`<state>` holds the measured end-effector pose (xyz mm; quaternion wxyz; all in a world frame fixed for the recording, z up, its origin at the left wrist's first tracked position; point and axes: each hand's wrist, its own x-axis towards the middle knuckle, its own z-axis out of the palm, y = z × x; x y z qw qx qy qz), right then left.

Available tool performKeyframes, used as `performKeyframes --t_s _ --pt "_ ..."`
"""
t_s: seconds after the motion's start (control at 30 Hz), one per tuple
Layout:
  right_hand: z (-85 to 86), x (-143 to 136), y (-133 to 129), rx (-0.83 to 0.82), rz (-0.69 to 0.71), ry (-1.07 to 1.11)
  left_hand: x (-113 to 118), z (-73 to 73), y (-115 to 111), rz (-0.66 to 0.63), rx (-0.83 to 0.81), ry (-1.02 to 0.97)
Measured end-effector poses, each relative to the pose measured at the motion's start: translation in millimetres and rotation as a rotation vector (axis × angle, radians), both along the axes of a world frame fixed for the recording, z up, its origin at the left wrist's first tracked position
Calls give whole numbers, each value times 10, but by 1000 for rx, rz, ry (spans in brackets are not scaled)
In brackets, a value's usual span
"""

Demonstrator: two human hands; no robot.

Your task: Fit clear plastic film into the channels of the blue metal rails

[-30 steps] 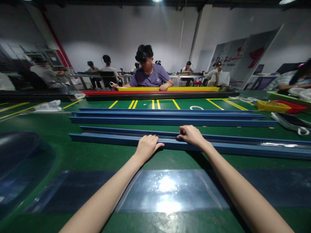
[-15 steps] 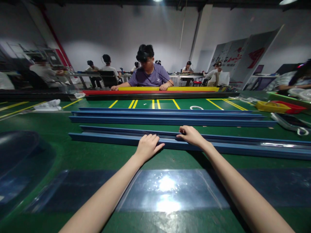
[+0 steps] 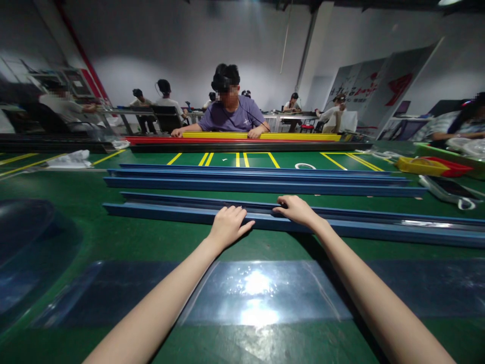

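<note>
A long blue channel strip [image 3: 364, 230] lies across the table in front of me, with its trough facing up. My left hand [image 3: 229, 226] has its fingers bent over the near wall into the trough, and its thumb stretches to the right along the wall. A short way to the right, my right hand [image 3: 297, 210] rests on the same channel with curled fingers; its fingertips are partly hidden. A shiny clear film [image 3: 428, 224] shows inside the channel's right part. Nearer me, a wide clear plastic sheet [image 3: 212, 298] lies flat under my forearms.
More blue channels [image 3: 265, 186] lie just beyond. Farther back are black, red and yellow strips [image 3: 303, 136], with a co-worker [image 3: 235, 114] behind them. A phone [image 3: 449, 189] and yellow tray [image 3: 420, 166] are at right. Coiled clear plastic [image 3: 26, 242] lies at left.
My view has shifted slightly, so the table appears a little higher and farther left. Both hands keep nearly the same place on the channel.
</note>
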<state>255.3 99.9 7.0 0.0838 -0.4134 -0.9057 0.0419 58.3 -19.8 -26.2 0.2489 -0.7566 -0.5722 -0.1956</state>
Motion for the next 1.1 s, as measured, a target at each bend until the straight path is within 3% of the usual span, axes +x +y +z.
performKeyframes --t_s 1.1 --pt "28 -12 -26 -7 -6 -5 2 12 -8 21 4 31"
